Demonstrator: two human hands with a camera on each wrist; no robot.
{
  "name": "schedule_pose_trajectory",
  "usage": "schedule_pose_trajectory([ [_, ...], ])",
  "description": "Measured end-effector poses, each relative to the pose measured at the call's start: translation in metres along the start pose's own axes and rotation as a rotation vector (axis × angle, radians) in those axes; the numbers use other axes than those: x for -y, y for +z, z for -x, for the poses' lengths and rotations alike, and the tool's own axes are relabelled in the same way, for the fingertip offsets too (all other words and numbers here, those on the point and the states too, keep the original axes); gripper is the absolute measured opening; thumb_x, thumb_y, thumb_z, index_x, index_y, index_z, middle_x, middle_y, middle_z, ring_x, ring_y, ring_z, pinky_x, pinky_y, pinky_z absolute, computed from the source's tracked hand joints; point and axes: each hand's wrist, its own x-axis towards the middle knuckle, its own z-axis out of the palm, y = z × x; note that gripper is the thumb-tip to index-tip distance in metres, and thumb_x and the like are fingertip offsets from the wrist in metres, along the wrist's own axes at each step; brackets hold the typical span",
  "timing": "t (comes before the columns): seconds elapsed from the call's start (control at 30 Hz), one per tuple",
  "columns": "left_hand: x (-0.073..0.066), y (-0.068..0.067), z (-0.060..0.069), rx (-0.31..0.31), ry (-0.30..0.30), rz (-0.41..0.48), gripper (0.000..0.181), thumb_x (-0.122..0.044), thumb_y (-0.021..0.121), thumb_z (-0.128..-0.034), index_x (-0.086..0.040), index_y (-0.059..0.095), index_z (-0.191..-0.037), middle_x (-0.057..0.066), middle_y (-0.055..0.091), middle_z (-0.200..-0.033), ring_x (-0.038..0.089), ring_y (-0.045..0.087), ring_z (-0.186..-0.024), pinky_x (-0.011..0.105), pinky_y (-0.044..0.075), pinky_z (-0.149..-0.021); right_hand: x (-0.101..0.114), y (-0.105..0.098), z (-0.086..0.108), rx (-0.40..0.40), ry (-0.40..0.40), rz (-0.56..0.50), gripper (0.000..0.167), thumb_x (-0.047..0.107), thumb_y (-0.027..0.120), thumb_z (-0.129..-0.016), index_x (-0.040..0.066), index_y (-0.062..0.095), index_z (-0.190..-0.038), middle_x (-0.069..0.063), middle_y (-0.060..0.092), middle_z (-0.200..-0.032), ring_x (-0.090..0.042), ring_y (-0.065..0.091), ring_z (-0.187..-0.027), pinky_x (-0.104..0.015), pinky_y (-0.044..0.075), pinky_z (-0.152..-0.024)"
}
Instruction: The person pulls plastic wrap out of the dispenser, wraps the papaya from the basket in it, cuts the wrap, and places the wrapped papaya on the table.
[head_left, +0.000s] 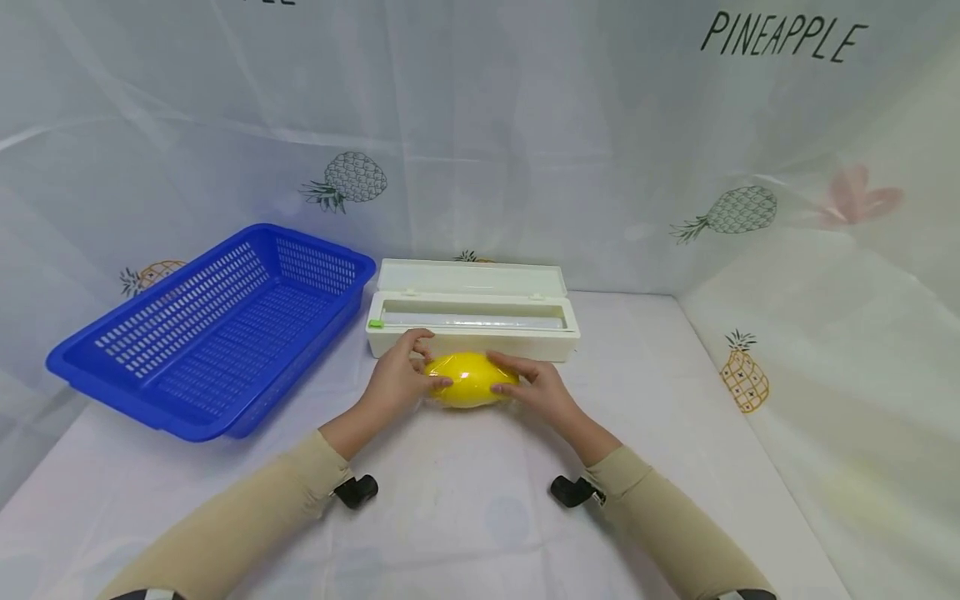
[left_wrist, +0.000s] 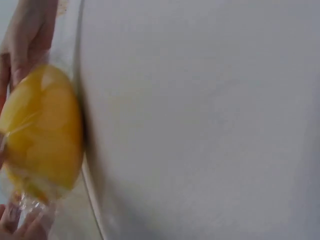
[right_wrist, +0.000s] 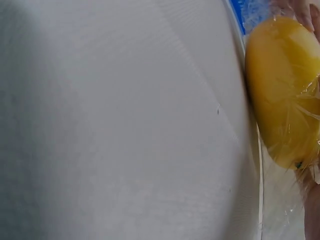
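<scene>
A smooth yellow oval fruit (head_left: pixel 467 377), with clear cling film around it, lies on the table in front of a white box. Its exact kind is hard to tell. At its left end my left hand (head_left: pixel 396 372) grips the wrapped fruit, thumb on the near side. My right hand (head_left: pixel 542 388) holds the right end between thumb and fingers. Both wrist views show the film creased over the fruit (left_wrist: pixel 47 132), with loose film bunched at the end near the left fingers (left_wrist: pixel 35 225). In the right wrist view a small dark spot marks one end of the fruit (right_wrist: pixel 280 95).
Just behind the hands stands the white cling film dispenser (head_left: pixel 472 343), lid raised, a roll inside and a green slider at its left. A blue perforated basket (head_left: pixel 300 358) sits at the left. A white pineapple-print sheet (head_left: pixel 525 167) hangs behind the table.
</scene>
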Motion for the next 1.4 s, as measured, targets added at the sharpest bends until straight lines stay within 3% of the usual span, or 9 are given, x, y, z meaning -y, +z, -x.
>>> schedule_pose_trajectory([
  [0.1, 0.000, -0.004, -0.005, 0.077, -0.009, -0.010, 0.083, -0.014, 0.088, -0.0707, -0.011, 0.047, -0.142, 0.007, 0.054, -0.101, 0.025, 0.056, -0.092, 0.038, 0.052, -0.087, 0.002, 0.001, 0.001, -0.018, 0.008, -0.017, 0.052, 0.003, 0.077, -0.081, 0.005, 0.061, -0.131, -0.005, 0.059, -0.132, -0.024, 0.047, -0.131, -0.047, 0.030, -0.111],
  [0.2, 0.001, -0.005, -0.007, 0.142, 0.040, -0.052, 0.072, -0.016, 0.086, -0.0734, -0.007, 0.056, -0.137, 0.007, 0.053, -0.099, 0.025, 0.053, -0.094, 0.038, 0.051, -0.089, 0.003, 0.001, 0.002, -0.032, 0.028, -0.039, 0.052, 0.003, 0.079, -0.079, 0.005, 0.063, -0.129, -0.004, 0.061, -0.129, -0.022, 0.048, -0.130, -0.045, 0.031, -0.111],
  [0.4, -0.002, -0.004, 0.000, 0.130, 0.112, -0.065, 0.051, -0.017, 0.084, -0.0757, -0.007, 0.068, -0.123, 0.007, 0.055, -0.115, 0.028, 0.051, -0.107, 0.041, 0.046, -0.095, 0.003, -0.004, 0.002, -0.007, -0.014, 0.001, 0.060, 0.010, 0.083, -0.077, 0.010, 0.061, -0.133, 0.000, 0.064, -0.126, -0.021, 0.054, -0.123, -0.043, 0.040, -0.106],
  [0.53, -0.004, -0.003, 0.005, 0.119, 0.190, -0.153, 0.051, -0.019, 0.083, -0.0770, -0.007, 0.067, -0.124, 0.006, 0.055, -0.137, 0.030, 0.046, -0.129, 0.046, 0.036, -0.108, 0.006, -0.011, -0.006, 0.084, -0.084, 0.122, 0.068, 0.013, 0.085, -0.074, 0.015, 0.059, -0.136, 0.000, 0.052, -0.133, -0.023, 0.055, -0.116, -0.047, 0.042, -0.104],
  [0.63, -0.003, -0.004, 0.010, 0.115, 0.234, -0.202, 0.052, -0.021, 0.082, -0.0778, -0.008, 0.066, -0.126, 0.005, 0.059, -0.135, 0.029, 0.050, -0.128, 0.045, 0.037, -0.107, 0.011, -0.014, -0.011, 0.182, -0.111, 0.188, 0.073, 0.014, 0.085, -0.076, 0.017, 0.053, -0.142, 0.002, 0.043, -0.145, -0.024, 0.047, -0.126, -0.051, 0.034, -0.108],
  [0.93, -0.002, -0.005, 0.024, 0.086, 0.321, -0.248, 0.058, -0.019, 0.084, -0.0748, -0.005, 0.064, -0.127, 0.008, 0.060, -0.131, 0.027, 0.053, -0.125, 0.041, 0.041, -0.104, 0.011, -0.009, -0.011, 0.380, -0.216, 0.163, 0.070, 0.009, 0.075, -0.086, 0.020, 0.044, -0.148, 0.008, 0.039, -0.152, -0.016, 0.033, -0.140, -0.040, 0.030, -0.112],
  [1.1, -0.004, -0.009, 0.027, 0.123, 0.371, -0.277, 0.060, -0.025, 0.085, -0.0746, -0.004, 0.064, -0.126, 0.009, 0.062, -0.129, 0.028, 0.057, -0.120, 0.043, 0.042, -0.103, 0.010, -0.010, -0.004, 0.367, -0.282, 0.175, 0.065, 0.011, 0.073, -0.088, 0.019, 0.046, -0.147, 0.008, 0.036, -0.153, -0.015, 0.030, -0.142, -0.038, 0.027, -0.113],
  [1.3, -0.009, -0.016, 0.019, 0.236, 0.240, -0.163, 0.027, -0.022, 0.070, -0.0913, -0.008, 0.072, -0.115, 0.003, 0.067, -0.108, 0.022, 0.061, -0.101, 0.036, 0.053, -0.086, 0.011, -0.012, 0.007, 0.219, -0.258, 0.271, 0.052, 0.006, 0.075, -0.085, 0.013, 0.061, -0.134, 0.000, 0.047, -0.146, -0.022, 0.038, -0.137, -0.041, 0.034, -0.109],
  [1.4, -0.011, -0.017, 0.016, 0.290, 0.213, -0.122, 0.020, -0.016, 0.069, -0.0920, -0.012, 0.074, -0.111, -0.003, 0.063, -0.097, 0.017, 0.058, -0.090, 0.031, 0.053, -0.079, 0.009, -0.011, 0.011, 0.138, -0.230, 0.295, 0.045, 0.005, 0.076, -0.083, 0.012, 0.067, -0.127, -0.004, 0.051, -0.137, -0.026, 0.045, -0.130, -0.042, 0.040, -0.105],
])
